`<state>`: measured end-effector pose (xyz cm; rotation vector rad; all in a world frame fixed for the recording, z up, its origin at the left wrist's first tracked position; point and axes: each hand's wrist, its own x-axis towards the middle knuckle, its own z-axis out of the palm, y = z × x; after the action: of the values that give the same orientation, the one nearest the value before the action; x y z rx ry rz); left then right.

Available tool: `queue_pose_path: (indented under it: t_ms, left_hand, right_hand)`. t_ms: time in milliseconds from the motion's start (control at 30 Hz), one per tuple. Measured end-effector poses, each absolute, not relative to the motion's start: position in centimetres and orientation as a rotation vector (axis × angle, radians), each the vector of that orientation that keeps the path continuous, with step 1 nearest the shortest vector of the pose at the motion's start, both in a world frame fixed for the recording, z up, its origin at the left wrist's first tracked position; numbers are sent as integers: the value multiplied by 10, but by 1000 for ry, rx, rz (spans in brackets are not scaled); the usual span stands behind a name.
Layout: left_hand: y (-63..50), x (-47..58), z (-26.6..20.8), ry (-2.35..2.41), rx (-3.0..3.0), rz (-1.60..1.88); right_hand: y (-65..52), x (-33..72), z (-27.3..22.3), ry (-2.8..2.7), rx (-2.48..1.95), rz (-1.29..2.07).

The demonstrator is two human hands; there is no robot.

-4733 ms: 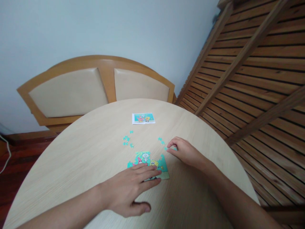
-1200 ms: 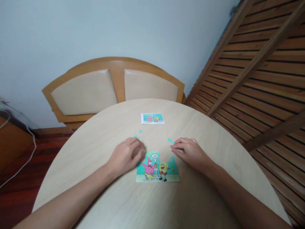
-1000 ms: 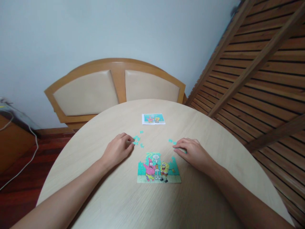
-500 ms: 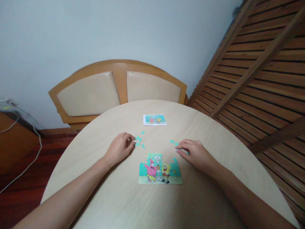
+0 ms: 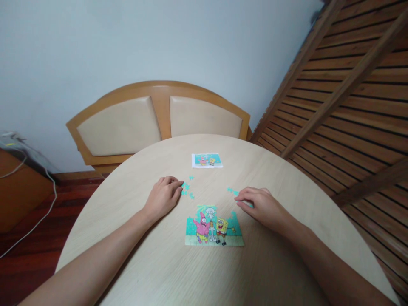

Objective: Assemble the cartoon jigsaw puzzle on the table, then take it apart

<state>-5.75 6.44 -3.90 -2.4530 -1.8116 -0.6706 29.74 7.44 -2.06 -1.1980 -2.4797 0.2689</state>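
A partly assembled jigsaw puzzle [image 5: 214,231] with cartoon figures on a teal background lies flat before me; its top edge is uneven. My left hand [image 5: 165,195] rests left of it, fingers stretched, tips touching loose teal puzzle pieces [image 5: 185,186]. Thumb and forefinger are apart there, with no piece visibly lifted. On the right, my right hand [image 5: 257,203] lies on the table, its thumb apart from the curved fingers. More loose teal pieces [image 5: 230,189] lie by its fingertips, and some teal shows beneath the hand, partly hidden.
A reference picture card [image 5: 208,160] of the same scene lies farther back on the round wooden table [image 5: 178,272]. Behind the table's far edge stands a padded wooden bench back [image 5: 165,88]. Slatted wood [image 5: 344,93] rises at right; a white cable [image 5: 41,225] hangs at left.
My left hand has shifted slightly right over the loose pieces, and its fingers have straightened. My right hand, the puzzle and the card look unchanged.
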Motion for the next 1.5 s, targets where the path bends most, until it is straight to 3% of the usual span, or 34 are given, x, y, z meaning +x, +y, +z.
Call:
queue_pose_path:
  t_ms: [733,1233,1500]
  left_hand:
    - [135,-29,-19,-2274,-2523,-567]
    - [152,-27,-14,-2210,-2788,-554]
    - [137,-12,-21,-2040,-2957,-764]
  right_hand:
    - [69,293,-11,-2469,-1233,344]
    - [70,294,-12,-2461,-1231,355]
    - [72,302,-14,-2436,-1250,441]
